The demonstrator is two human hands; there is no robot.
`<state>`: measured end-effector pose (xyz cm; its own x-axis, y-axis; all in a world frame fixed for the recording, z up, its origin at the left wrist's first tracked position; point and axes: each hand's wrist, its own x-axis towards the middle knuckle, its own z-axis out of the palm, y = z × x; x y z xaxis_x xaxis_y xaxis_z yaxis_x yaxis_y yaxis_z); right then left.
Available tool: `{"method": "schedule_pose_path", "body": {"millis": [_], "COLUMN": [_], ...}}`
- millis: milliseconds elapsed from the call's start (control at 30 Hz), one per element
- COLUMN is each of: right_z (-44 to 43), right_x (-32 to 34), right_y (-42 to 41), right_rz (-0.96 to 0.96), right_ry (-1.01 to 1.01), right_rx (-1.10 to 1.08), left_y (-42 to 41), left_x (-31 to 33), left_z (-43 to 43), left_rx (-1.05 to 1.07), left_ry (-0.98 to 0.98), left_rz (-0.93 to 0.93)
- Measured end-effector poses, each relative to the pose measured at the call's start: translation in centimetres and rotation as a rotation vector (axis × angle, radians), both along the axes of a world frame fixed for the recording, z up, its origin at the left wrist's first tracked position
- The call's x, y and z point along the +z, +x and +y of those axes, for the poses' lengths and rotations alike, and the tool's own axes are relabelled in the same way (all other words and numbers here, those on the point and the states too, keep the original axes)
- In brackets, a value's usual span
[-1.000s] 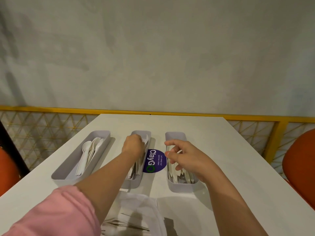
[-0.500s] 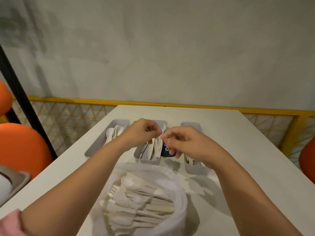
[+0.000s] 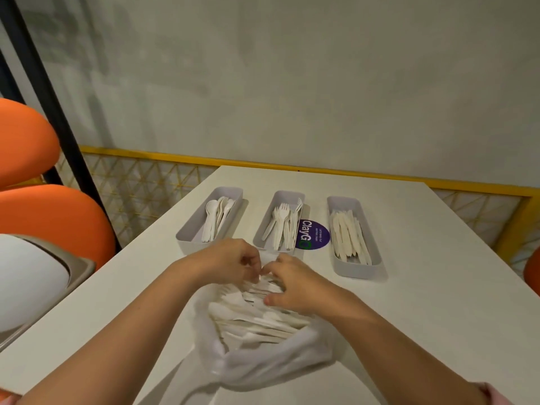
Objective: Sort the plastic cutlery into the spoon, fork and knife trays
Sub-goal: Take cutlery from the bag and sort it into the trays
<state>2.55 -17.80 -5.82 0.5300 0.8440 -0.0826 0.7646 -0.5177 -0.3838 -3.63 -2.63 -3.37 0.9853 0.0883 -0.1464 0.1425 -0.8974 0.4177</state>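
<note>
Curled fingertips point(image 3: 253, 263) of the left hand point(image 3: 230, 260) meet those of the right hand point(image 3: 295, 285) at the far rim of an open translucent plastic bag point(image 3: 263, 366). Whether they pinch a utensil, the bag's edge or nothing cannot be told. Under the hands the bag holds a loose heap of unsorted white plastic cutlery point(image 3: 257, 323).

Beyond it, three grey trays stand side by side on the white table point(image 3: 423, 258). The spoon tray point(image 3: 191, 229) on the left holds spoons point(image 3: 211, 217), the fork tray point(image 3: 287, 197) in the middle holds forks point(image 3: 282, 226), and the knife tray point(image 3: 358, 271) on the right holds knives point(image 3: 349, 235). A round purple "ClayGo" sticker point(image 3: 312, 238) lies between the fork and knife trays. Orange chairs point(image 3: 55, 223) stand to the left, and a yellow railing point(image 3: 175, 156) runs behind the table.
</note>
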Motion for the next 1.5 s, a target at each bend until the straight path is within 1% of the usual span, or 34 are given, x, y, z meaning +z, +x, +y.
{"method": "schedule_pose_path", "body": {"millis": [67, 100, 167, 233, 433, 500, 567, 700, 800, 900, 1167, 1333, 1500], "right_z": [0.1, 0.2, 0.1, 0.1, -0.3, -0.5, -0.7, -0.7, -0.5, -0.4, -1.3, -1.1, -1.1], "right_x": [-0.8, -1.0, -1.4, -1.6, -1.6, -1.6, -1.6, -1.2, -1.1, -1.3, -1.1, -1.1, -1.3], "right_y": [0.0, 0.1, 0.4, 0.6, 0.2, 0.1, 0.0, 0.1, 0.2, 0.1, 0.6, 0.8, 0.9], "right_rz": [-0.045, -0.066, -0.072, -0.033, -0.056, -0.056, -0.026, 0.072, 0.055, 0.018, 0.072, 0.02, 0.151], "right_ry": [-0.017, -0.032, -0.066, -0.08, -0.034, -0.048, -0.055, -0.091, -0.138, -0.119, -0.137, -0.172, -0.105], "right_rx": [-0.038, -0.056, -0.091, -0.113, -0.01, 0.042, 0.065, 0.032, 0.03, 0.048, 0.054, 0.068, 0.016], "left_y": [-0.6, -1.0, -1.6, -2.1, -2.9, -3.1, -3.3, -3.4, -3.5, -3.4, -3.2, -3.1, -3.0], "left_x": [-0.5, -0.7, -0.9, -1.1, -1.2, -1.4, -1.5, -1.6, -1.9, -2.3, -2.6, -3.0, -3.3], "left_z": [0.2, 0.3, 0.4, 0.6, 0.9, 1.0, 1.1, 1.1, 1.2, 1.4, 1.6, 1.6, 1.5], "left_rx": [0.023, 0.035, 0.043, 0.054, 0.088, 0.099, 0.101, 0.118, 0.132, 0.137, 0.152, 0.155, 0.13], "left_ry": [0.056, 0.053, 0.007, -0.049, -0.087, -0.104, -0.101, -0.112, -0.126, -0.134, -0.166, -0.215, -0.221], "left_rz": [0.057, 0.096, 0.133, 0.149, 0.172, 0.186, 0.186, 0.192, 0.189, 0.187, 0.187, 0.191, 0.184]}}
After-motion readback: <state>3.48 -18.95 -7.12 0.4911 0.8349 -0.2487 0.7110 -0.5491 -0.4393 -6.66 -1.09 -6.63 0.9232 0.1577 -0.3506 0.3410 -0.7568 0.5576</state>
